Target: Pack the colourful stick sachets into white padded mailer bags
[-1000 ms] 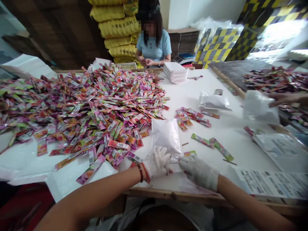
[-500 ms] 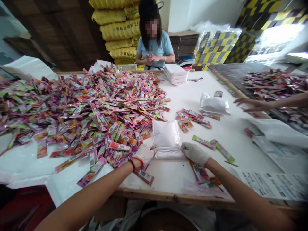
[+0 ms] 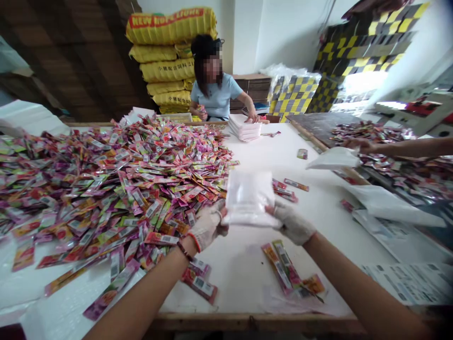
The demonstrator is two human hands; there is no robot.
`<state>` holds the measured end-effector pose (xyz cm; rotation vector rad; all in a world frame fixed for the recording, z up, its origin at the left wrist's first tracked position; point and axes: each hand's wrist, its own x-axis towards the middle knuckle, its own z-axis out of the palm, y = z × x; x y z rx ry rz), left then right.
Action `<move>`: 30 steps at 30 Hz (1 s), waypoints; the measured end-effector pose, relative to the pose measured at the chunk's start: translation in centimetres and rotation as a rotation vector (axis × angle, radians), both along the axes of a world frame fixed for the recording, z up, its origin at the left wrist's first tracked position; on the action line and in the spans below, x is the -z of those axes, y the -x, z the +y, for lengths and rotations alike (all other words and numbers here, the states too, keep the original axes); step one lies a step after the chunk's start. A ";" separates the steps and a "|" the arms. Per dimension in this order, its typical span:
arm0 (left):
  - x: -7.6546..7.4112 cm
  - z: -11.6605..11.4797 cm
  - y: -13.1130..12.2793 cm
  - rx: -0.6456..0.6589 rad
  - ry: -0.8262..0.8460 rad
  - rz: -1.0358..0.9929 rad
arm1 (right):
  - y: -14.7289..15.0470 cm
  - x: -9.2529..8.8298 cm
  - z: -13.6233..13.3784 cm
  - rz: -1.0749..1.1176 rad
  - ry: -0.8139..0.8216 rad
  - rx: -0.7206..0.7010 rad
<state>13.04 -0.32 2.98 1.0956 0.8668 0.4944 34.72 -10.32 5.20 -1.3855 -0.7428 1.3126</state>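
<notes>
A white padded mailer (image 3: 249,196), slightly blurred, is held by its two sides a little above the white table (image 3: 240,269). My left hand (image 3: 208,225), in a pale knit glove with bare fingertips, grips the near left edge. On the near right edge my right hand (image 3: 293,222), gloved the same way, is closed too. Left of the mailer spreads a big heap of colourful snack sachets (image 3: 116,184). Two loose sachets (image 3: 200,283) lie by my left forearm, and several more sachets (image 3: 283,264) lie below my right hand.
Across the table a person (image 3: 215,94) in a light blue top touches a stack of white mailers (image 3: 244,127). At the right, another person's hand (image 3: 357,145) holds a white mailer (image 3: 334,158). Printed label sheets (image 3: 406,281) lie at the right edge.
My hands have raised the mailer off the table and it now looks flat. The person opposite has reached to the stack. The co-worker's hand at right has picked up the other mailer.
</notes>
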 end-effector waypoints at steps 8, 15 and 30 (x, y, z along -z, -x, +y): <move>-2.8 7.5 4.9 -0.216 -1.321 1.111 | -13.3 2.1 5.0 -0.911 0.107 0.274; -0.5 10.7 5.8 -0.202 -0.955 1.304 | -7.7 6.9 11.4 -1.290 0.239 -0.034; -0.9 -0.9 3.3 0.388 -0.775 0.434 | -1.0 5.0 -0.8 -0.769 -0.078 -0.256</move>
